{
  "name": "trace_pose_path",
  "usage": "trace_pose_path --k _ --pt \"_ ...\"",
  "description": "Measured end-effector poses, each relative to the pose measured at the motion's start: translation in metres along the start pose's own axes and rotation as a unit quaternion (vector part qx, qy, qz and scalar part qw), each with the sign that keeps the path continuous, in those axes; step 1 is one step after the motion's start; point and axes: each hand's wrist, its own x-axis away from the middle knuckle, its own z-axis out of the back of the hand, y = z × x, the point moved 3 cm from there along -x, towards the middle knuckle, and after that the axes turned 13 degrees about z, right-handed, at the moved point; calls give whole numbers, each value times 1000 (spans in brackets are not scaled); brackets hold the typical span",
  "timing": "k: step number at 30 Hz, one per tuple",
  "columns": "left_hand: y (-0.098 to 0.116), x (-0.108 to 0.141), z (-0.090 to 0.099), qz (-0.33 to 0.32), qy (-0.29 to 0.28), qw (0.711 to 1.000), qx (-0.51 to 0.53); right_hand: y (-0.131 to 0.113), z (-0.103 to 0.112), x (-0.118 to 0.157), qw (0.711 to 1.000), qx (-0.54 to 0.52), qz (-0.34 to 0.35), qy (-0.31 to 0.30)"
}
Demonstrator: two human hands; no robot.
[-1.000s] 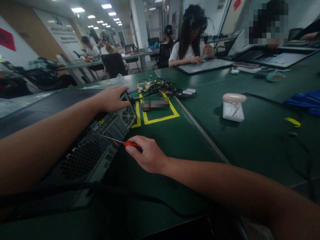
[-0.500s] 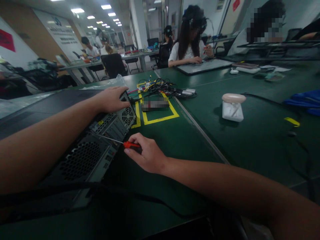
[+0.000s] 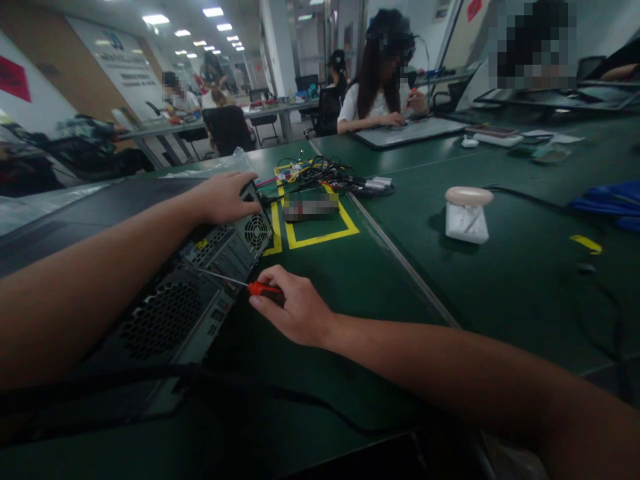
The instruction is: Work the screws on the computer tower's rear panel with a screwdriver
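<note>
A black computer case (image 3: 163,320) lies at the left, its rear panel with round vent and slots turned towards me. My left hand (image 3: 231,198) rests on the case's far upper corner, fingers stretched out and thumb apart. In front of the panel, my right hand (image 3: 295,305) is closed around the red and black handle of a screwdriver (image 3: 261,289). Its thin shaft points left and reaches the rear panel near the slots. What the tip touches is too small to make out.
Tangled cables (image 3: 333,175) lie beyond the case, near yellow tape marks (image 3: 325,238). A white box with a pinkish lid (image 3: 467,220) stands to the right. A dark strap (image 3: 280,392) crosses the foreground. Across the table, a person (image 3: 383,93) works at a flat panel (image 3: 410,132).
Hardly anything differs. Both hands, the screwdriver and the case keep their places; the whole view has shifted very slightly.
</note>
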Motion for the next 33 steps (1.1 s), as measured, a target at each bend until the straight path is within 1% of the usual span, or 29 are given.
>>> trace_pose_path --k 7,18,27,33 --pt "-3 -3 -1 1 -2 1000 4 1 0 0 1000 -7 -2 0" --pt "-2 -3 -2 2 3 1000 5 -1 0 0 1000 -18 -6 -1" --pt "-1 -1 -1 -2 -2 1000 6 3 -2 -1 1000 15 20 -13" --pt "0 -1 0 5 -3 1000 1 1 -1 0 1000 8 -11 -12"
